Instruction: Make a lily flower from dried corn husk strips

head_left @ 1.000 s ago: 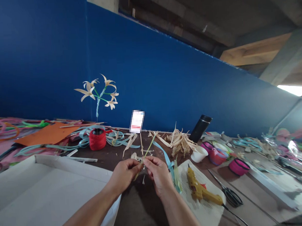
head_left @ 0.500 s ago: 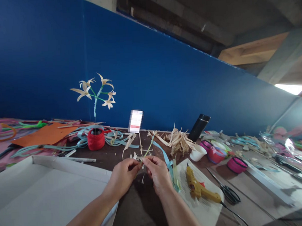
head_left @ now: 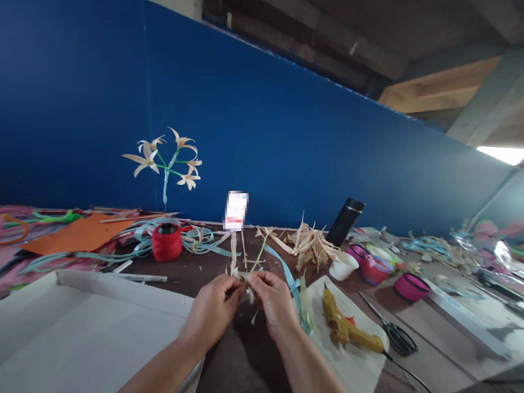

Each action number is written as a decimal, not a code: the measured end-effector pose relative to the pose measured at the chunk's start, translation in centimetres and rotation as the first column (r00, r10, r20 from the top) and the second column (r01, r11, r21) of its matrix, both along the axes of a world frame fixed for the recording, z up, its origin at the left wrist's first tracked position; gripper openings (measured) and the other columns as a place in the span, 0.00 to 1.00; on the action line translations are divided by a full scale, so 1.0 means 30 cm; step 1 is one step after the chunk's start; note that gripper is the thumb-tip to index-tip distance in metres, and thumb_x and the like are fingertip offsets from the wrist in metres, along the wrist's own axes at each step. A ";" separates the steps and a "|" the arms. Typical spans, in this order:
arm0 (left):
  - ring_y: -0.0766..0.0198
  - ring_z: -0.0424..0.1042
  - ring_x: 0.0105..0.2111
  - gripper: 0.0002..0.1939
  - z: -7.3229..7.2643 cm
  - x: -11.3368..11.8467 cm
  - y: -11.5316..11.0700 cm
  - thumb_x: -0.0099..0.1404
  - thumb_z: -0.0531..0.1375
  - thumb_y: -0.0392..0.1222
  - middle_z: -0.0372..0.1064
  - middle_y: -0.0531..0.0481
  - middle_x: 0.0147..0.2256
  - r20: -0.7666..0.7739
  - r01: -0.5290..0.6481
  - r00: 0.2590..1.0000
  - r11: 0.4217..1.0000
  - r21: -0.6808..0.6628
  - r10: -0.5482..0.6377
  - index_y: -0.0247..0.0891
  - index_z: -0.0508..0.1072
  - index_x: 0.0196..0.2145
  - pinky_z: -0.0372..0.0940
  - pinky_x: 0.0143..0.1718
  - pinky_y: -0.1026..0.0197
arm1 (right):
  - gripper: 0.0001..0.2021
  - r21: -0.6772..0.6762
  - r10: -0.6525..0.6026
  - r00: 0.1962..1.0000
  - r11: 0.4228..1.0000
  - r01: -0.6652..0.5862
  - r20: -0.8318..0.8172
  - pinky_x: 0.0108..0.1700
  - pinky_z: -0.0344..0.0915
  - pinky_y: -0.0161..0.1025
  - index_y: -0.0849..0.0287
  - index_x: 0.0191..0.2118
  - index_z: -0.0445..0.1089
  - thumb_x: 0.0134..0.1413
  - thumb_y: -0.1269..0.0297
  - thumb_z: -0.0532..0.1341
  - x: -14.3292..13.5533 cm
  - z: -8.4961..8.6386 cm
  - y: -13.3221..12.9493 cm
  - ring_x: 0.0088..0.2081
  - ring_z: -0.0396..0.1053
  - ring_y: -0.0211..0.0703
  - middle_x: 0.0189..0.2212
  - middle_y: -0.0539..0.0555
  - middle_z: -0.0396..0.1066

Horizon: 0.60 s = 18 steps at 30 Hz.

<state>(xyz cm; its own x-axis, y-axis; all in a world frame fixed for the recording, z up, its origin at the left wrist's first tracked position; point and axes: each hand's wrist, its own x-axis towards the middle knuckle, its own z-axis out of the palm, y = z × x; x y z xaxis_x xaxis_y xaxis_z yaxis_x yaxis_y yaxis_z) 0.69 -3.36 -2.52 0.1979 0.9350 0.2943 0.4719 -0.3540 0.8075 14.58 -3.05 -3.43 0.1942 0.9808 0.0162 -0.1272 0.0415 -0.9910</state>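
- Left hand (head_left: 217,303) and right hand (head_left: 276,300) — fingers pinched together on a green stem (head_left: 259,257), over the tabletop (head_left: 228,363).
- Flower spray (head_left: 168,163) stands assembled.
- Held stem seems unfinished — dried strips (head_left: 314,249) lie loose.

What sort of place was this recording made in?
Most likely a craft workspace: a glue gun and scissors lie to the right, and a flower spray, apparently handmade, stands at the back left.
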 end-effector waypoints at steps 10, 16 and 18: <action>0.62 0.68 0.30 0.10 -0.004 0.002 -0.004 0.61 0.51 0.42 0.69 0.50 0.29 -0.047 -0.001 0.999 0.999 0.049 0.003 0.40 0.71 0.28 0.55 0.31 0.65 | 0.12 -0.017 -0.015 1.000 1.000 0.015 0.005 0.19 0.47 0.31 0.61 0.25 0.73 0.37 0.56 0.67 -0.003 0.004 -0.001 0.16 0.52 0.29 0.15 0.45 0.63; 0.63 0.66 0.29 0.11 -0.004 0.004 -0.001 0.61 0.51 0.42 0.68 0.50 0.27 -0.006 -0.004 1.000 0.998 0.068 0.004 0.39 0.69 0.25 0.55 0.31 0.65 | 0.12 -0.045 0.014 1.000 0.999 -0.015 -0.021 0.17 0.43 0.30 0.62 0.28 0.74 0.39 0.58 0.67 -0.011 0.017 -0.007 0.16 0.49 0.29 0.14 0.45 0.60; 0.63 0.66 0.28 0.12 -0.004 0.006 0.003 0.61 0.51 0.43 0.67 0.51 0.26 0.030 -0.005 1.000 1.000 0.020 0.005 0.39 0.70 0.24 0.55 0.30 0.65 | 0.13 -0.063 0.035 0.998 0.997 -0.039 -0.052 0.17 0.42 0.29 0.62 0.31 0.75 0.39 0.58 0.67 -0.011 0.016 -0.007 0.16 0.48 0.28 0.14 0.44 0.58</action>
<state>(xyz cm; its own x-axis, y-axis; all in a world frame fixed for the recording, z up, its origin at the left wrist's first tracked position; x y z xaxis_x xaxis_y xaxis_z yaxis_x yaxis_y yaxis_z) 0.86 -3.27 -2.65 0.1840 0.9297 0.3191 0.4494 -0.3682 0.8139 14.24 -3.27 -2.95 0.1568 0.9860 -0.0560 -0.1775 -0.0277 -0.9837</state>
